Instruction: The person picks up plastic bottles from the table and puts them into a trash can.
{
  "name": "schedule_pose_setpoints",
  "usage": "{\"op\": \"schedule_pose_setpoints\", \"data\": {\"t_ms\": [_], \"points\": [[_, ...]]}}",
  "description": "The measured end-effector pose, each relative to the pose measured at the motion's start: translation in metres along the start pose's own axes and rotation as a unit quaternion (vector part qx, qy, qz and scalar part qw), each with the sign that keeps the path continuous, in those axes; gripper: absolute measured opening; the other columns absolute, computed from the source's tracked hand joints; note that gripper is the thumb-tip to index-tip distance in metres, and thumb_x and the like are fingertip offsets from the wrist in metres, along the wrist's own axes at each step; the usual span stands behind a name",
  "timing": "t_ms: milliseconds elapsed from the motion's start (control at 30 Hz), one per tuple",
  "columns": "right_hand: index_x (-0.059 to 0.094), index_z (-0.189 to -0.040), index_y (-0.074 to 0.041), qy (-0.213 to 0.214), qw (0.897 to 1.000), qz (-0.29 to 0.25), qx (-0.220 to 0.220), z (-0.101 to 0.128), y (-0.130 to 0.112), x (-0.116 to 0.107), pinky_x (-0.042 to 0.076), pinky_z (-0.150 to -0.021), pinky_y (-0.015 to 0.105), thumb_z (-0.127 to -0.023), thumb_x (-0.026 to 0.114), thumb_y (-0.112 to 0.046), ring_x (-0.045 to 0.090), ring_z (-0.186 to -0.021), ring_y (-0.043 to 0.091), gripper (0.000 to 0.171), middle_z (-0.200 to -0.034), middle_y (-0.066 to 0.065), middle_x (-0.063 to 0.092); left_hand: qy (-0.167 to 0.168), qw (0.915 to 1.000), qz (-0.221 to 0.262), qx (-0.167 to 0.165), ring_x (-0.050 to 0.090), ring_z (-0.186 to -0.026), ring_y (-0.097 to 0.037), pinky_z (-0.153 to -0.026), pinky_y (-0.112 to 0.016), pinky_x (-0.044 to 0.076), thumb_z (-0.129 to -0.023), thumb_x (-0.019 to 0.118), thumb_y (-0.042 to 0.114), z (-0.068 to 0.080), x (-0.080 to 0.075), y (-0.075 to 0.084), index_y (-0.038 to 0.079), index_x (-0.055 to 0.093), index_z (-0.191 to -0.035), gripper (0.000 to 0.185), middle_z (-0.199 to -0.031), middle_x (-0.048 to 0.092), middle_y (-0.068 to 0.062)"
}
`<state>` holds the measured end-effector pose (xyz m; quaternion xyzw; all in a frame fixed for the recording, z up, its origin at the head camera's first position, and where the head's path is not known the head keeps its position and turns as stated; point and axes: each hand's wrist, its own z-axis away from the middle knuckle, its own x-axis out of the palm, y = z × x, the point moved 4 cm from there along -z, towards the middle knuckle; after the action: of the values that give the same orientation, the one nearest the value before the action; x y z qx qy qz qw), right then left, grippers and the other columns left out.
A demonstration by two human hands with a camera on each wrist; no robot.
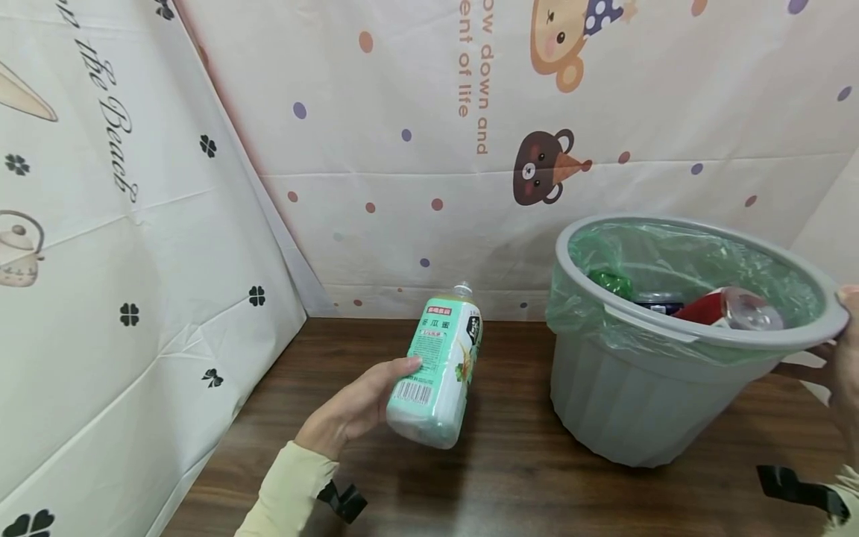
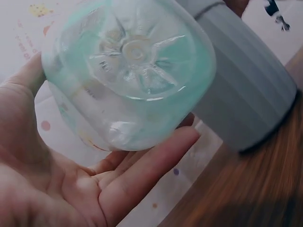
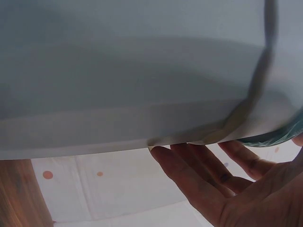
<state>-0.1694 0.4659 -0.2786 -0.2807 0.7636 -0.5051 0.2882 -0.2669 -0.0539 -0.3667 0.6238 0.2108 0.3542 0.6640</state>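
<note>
Head view: left hand (image 1: 352, 410) fingers wrapped round green bottle (image 1: 439, 369) above bench (image 1: 510, 477), beside tilted bin (image 1: 644, 388); left wrist: bottle base against fingers (image 2: 147, 175); right wrist: fingers (image 3: 189, 172) curled under bin rim (image 3: 142, 127), tipping it.

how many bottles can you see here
2 for sure. One green-labelled bottle is held in the left hand above the table. One clear bottle with a red label lies in the bin. Other items in the bin are partly hidden, so there may be more.
</note>
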Motion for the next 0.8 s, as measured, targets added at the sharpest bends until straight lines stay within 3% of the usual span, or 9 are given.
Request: {"op": "schedule_pose_setpoints", "data": {"t_ms": [300,533,800], "points": [[0.048,-0.103,-0.034,0.001,0.999,0.046,-0.005,0.003,-0.006,0.002,0.047,-0.039,0.014,-0.115,0.022,-0.025,0.057,-0.065,-0.02,0.03,-0.076,-0.032,0.057,0.011,0.9995,0.011,0.026,0.071,-0.101,-0.019,-0.086,-0.036,0.061,-0.104,0.052,0.053,-0.007,0.007,0.007,0.001,0.05,-0.146,0.067,-0.118,0.071,-0.008],[0.051,-0.102,-0.031,-0.006,0.999,0.045,-0.014,0.003,-0.008,0.0,0.048,-0.04,0.015,-0.115,0.023,-0.026,0.06,-0.066,-0.018,0.031,-0.075,-0.029,0.059,0.033,0.9986,0.023,0.033,0.072,-0.099,-0.018,-0.084,-0.035,0.062,-0.103,0.052,0.055,-0.012,0.012,0.014,0.003,0.05,-0.147,0.068,-0.117,0.072,-0.006],[0.054,-0.097,-0.02,-0.005,0.999,0.029,-0.027,0.003,-0.015,0.0,0.05,-0.039,0.018,-0.113,0.026,-0.025,0.065,-0.064,-0.011,0.033,-0.071,-0.023,0.064,0.026,0.9974,0.042,0.053,0.073,-0.099,-0.018,-0.084,-0.034,0.062,-0.101,0.056,0.057,-0.018,0.02,0.028,0.005,0.05,-0.147,0.069,-0.119,0.073,-0.007]]}}
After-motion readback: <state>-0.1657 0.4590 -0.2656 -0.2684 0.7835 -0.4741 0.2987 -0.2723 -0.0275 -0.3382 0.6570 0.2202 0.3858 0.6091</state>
